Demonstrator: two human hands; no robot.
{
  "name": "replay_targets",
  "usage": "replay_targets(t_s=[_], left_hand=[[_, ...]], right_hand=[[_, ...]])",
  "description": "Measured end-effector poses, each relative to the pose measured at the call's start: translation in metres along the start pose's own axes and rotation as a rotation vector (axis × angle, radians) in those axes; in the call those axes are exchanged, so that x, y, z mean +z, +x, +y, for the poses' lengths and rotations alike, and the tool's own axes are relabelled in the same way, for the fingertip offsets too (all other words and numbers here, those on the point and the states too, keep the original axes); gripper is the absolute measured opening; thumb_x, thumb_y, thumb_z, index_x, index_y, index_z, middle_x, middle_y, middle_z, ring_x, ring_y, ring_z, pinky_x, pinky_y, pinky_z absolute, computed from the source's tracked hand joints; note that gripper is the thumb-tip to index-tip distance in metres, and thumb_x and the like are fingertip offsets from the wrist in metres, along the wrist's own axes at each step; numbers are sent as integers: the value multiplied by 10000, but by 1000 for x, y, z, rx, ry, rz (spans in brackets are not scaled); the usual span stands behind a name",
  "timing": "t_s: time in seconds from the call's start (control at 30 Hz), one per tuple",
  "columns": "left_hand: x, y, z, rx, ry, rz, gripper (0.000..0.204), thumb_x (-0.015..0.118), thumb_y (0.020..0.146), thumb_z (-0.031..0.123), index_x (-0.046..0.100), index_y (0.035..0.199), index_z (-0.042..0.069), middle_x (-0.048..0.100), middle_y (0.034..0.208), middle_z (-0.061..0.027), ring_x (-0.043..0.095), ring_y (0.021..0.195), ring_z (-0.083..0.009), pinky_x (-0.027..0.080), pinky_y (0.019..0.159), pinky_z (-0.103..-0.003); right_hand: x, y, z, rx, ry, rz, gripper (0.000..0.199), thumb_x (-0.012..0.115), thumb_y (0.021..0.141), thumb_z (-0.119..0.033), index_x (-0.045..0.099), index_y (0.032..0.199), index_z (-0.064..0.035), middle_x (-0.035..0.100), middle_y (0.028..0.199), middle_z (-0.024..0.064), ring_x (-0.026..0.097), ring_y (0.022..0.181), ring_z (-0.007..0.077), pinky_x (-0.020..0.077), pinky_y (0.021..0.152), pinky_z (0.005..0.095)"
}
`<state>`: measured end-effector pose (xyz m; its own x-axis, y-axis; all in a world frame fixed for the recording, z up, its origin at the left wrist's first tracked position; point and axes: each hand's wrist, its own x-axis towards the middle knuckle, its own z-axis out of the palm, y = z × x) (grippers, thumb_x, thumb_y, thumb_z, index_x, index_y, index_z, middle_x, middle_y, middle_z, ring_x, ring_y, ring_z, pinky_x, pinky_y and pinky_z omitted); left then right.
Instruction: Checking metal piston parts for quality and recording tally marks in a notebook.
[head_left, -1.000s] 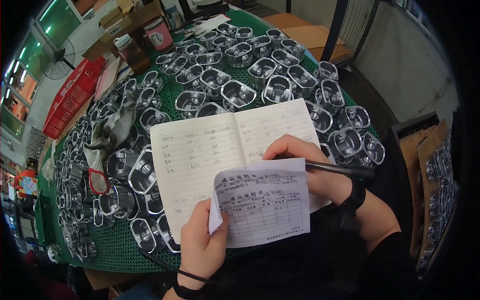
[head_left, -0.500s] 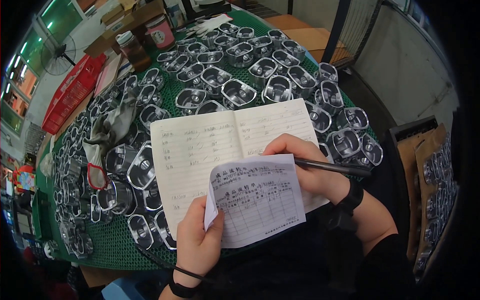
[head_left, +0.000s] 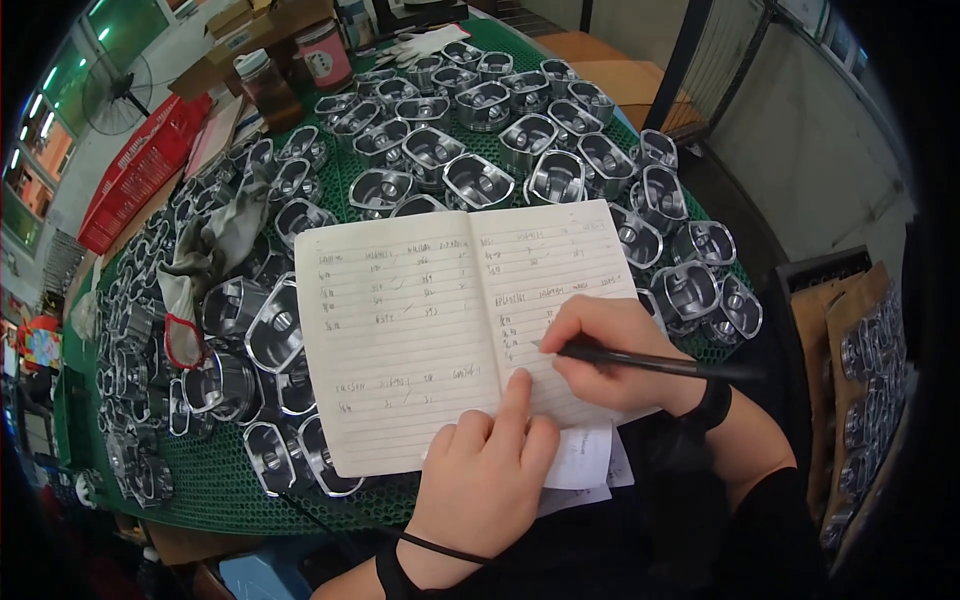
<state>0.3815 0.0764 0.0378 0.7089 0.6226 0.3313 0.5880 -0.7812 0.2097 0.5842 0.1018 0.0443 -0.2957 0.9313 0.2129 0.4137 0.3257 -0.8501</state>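
Observation:
An open ruled notebook [head_left: 400, 440] with handwriting on both pages lies in front of me, over the near side of the green table. My right hand [head_left: 615, 350] pinches a black pen [head_left: 660, 361], its tip at the written lines of the right page. My left hand [head_left: 485, 480] rests on the notebook's lower edge, index finger stretched toward the pen tip and the other fingers apart; its thumb is hidden. White printed slips [head_left: 585, 458] stick out beside this hand below the notebook, partly covered.
Metal pistons [head_left: 478, 182] crowd the green mesh tabletop [head_left: 205, 515]. Grey-white gloves [head_left: 215, 255] lie on pistons at left. A red basket [head_left: 145, 175], a jar of brown liquid [head_left: 268, 92] and a pink-labelled container [head_left: 325, 55] stand at far left. More pistons fill cardboard-lined racks [head_left: 860, 400] at right.
The slips my left hand held up over the notebook are now lower, under that hand. The left hand has moved right onto the page; the pen tip has come down to the right page.

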Motion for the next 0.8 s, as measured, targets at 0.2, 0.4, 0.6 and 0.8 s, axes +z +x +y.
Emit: replay_targets(t_s=[0.2, 0.4, 0.6, 0.8], left_hand=[[-1, 3, 2, -16, 47, -38, 130, 556, 720, 137, 564, 841, 92, 586, 1221, -132, 469, 621, -176, 388, 536, -290], [0, 3, 1, -19, 38, -41, 125, 553, 724, 138, 567, 836, 84, 581, 1227, -122, 467, 620, -173, 385, 539, -291], [-1, 2, 1, -27, 17, -57, 115, 550, 729, 136, 566, 830, 82, 579, 1231, -122, 469, 624, -175, 388, 544, -295], [-1, 2, 1, -30, 10, -64, 120, 550, 729, 136, 561, 835, 81, 577, 1238, -125, 478, 637, -177, 397, 560, -299]], right_hand=[[1, 5, -3, 11, 39, -33, 166, 625, 704, -56, 595, 866, -41, 606, 724, 81, 585, 607, 192, 451, 553, 282], [6, 5, 3, -117, -28, 11, 145, 627, 713, -39, 583, 851, -39, 593, 673, 64, 573, 564, 163, 442, 527, 268], [10, 5, 3, -37, -70, 56, 129, 648, 714, -7, 566, 806, -41, 586, 628, 37, 545, 496, 113, 421, 472, 238], [12, 6, 7, -65, -107, 91, 126, 643, 720, -6, 576, 822, -39, 596, 631, 41, 562, 506, 113, 426, 476, 233]])
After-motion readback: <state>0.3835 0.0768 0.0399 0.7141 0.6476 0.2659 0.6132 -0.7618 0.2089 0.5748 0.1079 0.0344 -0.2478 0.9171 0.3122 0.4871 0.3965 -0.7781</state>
